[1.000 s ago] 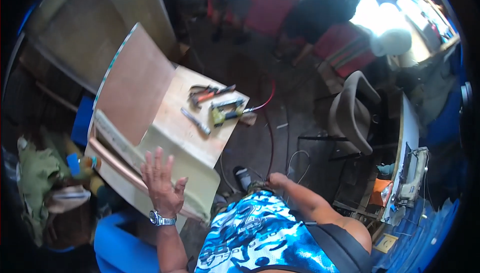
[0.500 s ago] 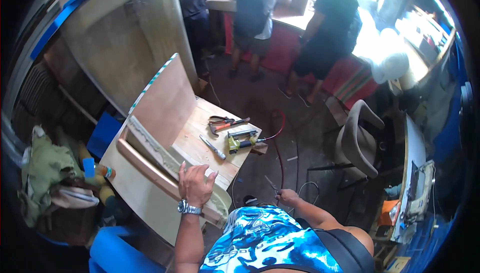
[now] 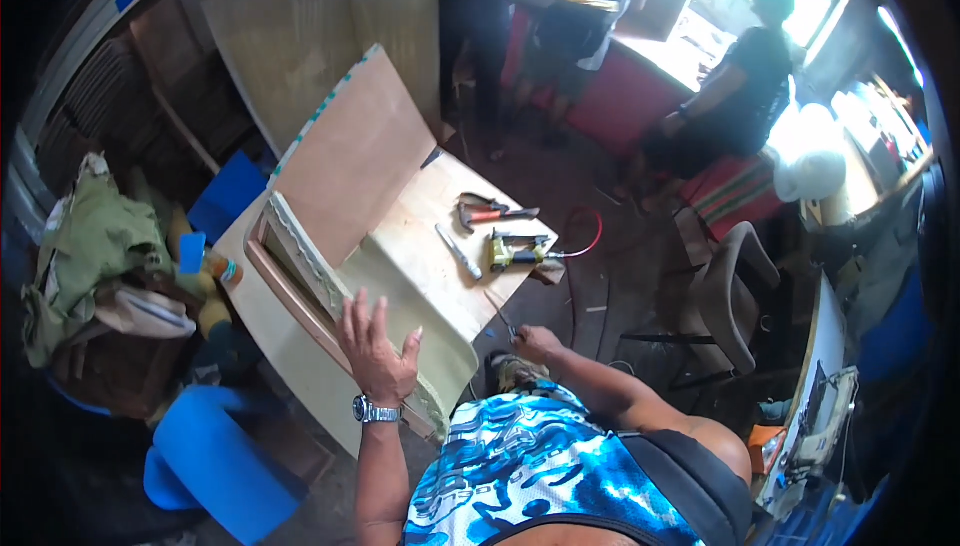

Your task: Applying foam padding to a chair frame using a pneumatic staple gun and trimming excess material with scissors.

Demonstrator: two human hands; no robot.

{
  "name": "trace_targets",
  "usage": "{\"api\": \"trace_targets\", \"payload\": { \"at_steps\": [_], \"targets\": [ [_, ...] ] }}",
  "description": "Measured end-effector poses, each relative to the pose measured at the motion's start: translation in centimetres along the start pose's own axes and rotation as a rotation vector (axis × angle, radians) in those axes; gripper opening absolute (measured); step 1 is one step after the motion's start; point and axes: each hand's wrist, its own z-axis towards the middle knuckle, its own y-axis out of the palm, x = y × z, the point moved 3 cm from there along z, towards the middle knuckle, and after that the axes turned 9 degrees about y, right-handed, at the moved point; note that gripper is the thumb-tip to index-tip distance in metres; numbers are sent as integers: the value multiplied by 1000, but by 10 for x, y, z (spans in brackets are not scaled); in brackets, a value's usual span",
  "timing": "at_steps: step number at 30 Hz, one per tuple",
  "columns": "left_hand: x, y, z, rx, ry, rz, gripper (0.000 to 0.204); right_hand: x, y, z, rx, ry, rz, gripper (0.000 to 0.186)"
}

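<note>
My left hand (image 3: 378, 351), with a metal watch at its wrist, has its fingers spread over a curved furniture frame (image 3: 290, 281) with a wooden edge and pale green padding. Whether the palm touches the frame I cannot tell. Low at my right side, my right hand (image 3: 538, 344) is closed around scissors (image 3: 507, 321), whose thin blades point toward the worktable (image 3: 405, 231). On that table lie a yellow-green staple gun (image 3: 515, 252) with a red air hose, a hammer (image 3: 497, 214) beside dark-handled pincers (image 3: 480, 200), and a slim pale marker-like tool (image 3: 458, 252).
A brown panel (image 3: 350, 156) stands upright on the table's far left. Blue rolled material (image 3: 220, 466) and green cloth (image 3: 95, 256) are at left. A chair (image 3: 735, 296) stands at right. Several people work at the far bench, one in dark clothes (image 3: 735, 96).
My left hand has lifted its fingers from the frame's padded edge and opened wider. My right hand has brought the scissors closer to the table. The view has shifted.
</note>
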Motion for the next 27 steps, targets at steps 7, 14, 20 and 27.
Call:
{"api": "trace_targets", "payload": {
  "at_steps": [7,14,20,27],
  "targets": [
    [-37,-14,-58,191,-471,185,79,-39,7,92,15,-72,20,43],
    [-39,-19,-61,46,-742,75,73,-79,2,197,-19,-70,29,42],
    [-28,-17,-46,52,-827,46,70,-89,-11,254,-63,-29,-12,38],
    [-32,-22,-69,86,-961,30,64,-67,37,257,86,-221,109,40]
  ]
}}
